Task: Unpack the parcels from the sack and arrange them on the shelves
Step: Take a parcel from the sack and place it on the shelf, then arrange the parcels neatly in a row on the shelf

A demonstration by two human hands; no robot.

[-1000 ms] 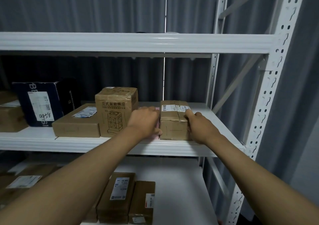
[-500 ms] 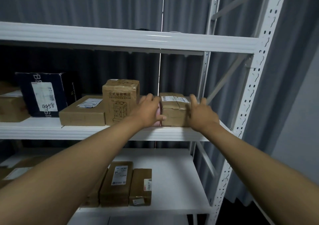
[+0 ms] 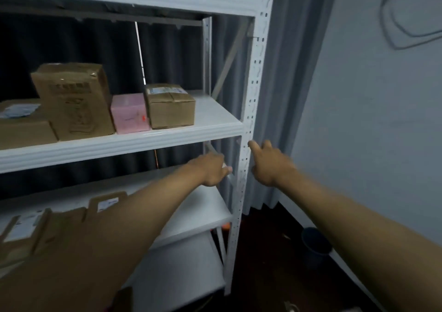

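Both hands, left (image 3: pixel 211 171) and right (image 3: pixel 270 164), empty with loose fingers, below the white shelf (image 3: pixel 215 120) of boxes (image 3: pixel 171 107), near grey curtain (image 3: pixel 282 96) and wall (image 3: pixel 373 120).

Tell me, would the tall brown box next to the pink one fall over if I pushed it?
Probably it could. The tall brown box stands on end, higher than wide, so a push near its top might tip it. The pink box sits close on one side and may stop it. Its cardboard looks stiff, not floppy.
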